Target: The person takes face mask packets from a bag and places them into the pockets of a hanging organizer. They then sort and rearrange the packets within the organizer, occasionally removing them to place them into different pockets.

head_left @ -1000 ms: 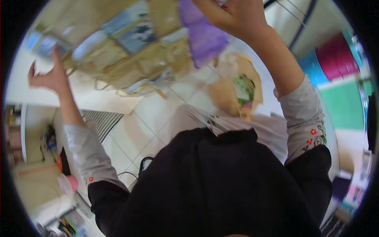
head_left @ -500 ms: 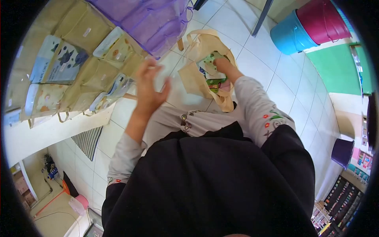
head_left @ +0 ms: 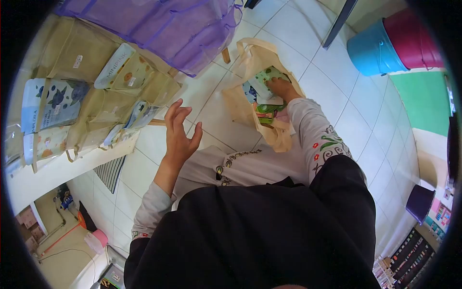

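My right hand (head_left: 281, 88) reaches into a beige fabric tote bag (head_left: 236, 108) standing on the floor, its fingers closed on a pale green flat packet (head_left: 262, 83). Other packets with green, pink and blue prints (head_left: 264, 110) lie beneath it in the bag. My left hand (head_left: 180, 135) hangs in the air left of the bag, fingers apart, holding nothing. It is nearest to a beige hanging organizer (head_left: 103, 108) with clear pockets. Some pockets hold packets, one a blue packet with a blueberry print (head_left: 55, 103), another a white-and-yellow packet marked MINIPINK (head_left: 118, 67).
A purple organizer (head_left: 168, 31) hangs above the beige one. Blue (head_left: 375, 48) and dark pink (head_left: 411, 38) buckets stand at the upper right, near a dark metal leg (head_left: 339, 24). White tiles (head_left: 332, 91) cover the floor. A purple bin (head_left: 419, 202) sits at the right.
My left hand, blurred before, is now steady with its fingers spread. The right hand stays in the bag on the packet, which has tilted slightly. The whole view has shifted a little.
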`<state>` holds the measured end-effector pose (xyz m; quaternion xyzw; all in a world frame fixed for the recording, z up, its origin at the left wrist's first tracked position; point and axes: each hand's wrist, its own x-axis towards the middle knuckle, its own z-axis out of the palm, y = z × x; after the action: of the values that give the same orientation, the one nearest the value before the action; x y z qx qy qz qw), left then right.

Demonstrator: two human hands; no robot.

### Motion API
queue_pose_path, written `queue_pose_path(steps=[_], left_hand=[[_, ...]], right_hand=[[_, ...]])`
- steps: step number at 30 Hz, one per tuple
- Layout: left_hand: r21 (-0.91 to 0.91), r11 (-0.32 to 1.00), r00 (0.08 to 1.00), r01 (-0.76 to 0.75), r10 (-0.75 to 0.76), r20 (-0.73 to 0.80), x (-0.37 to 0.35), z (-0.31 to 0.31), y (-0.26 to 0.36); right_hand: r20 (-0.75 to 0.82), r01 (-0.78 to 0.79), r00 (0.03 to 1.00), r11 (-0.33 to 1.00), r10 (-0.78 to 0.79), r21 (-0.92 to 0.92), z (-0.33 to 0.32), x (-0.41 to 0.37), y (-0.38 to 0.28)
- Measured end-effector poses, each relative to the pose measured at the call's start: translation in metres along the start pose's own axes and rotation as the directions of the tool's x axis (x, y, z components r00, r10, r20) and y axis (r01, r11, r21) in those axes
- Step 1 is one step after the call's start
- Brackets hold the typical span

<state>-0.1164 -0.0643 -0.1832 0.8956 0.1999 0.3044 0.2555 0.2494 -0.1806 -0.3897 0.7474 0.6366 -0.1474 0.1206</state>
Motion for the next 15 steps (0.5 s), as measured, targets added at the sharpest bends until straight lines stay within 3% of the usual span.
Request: queue_pose_path(steps=[4,10,15], left_hand=[[-0.037,0.999,1.000,0.018,-0.018,0.017,-0.002,0.009,-0.001],[-0.019,0.999,1.000,-0.027,0.027,0.010,0.004,0.013,0.006],[-0.012,1.000,1.000,-0.006,0.006,0.012,0.000,0.007,0.009]], right_hand=[[-0.020,0.061,0.998,0.998,-0.061,0.034,0.003,0.010,0.005],[0.110,-0.043,0.993,0.994,0.032,0.101,-0.029,0.006,-0.019],[0.020,-0.027,0.999,1.000,0.027,0.013,-0.031,-0.033,-0.041]])
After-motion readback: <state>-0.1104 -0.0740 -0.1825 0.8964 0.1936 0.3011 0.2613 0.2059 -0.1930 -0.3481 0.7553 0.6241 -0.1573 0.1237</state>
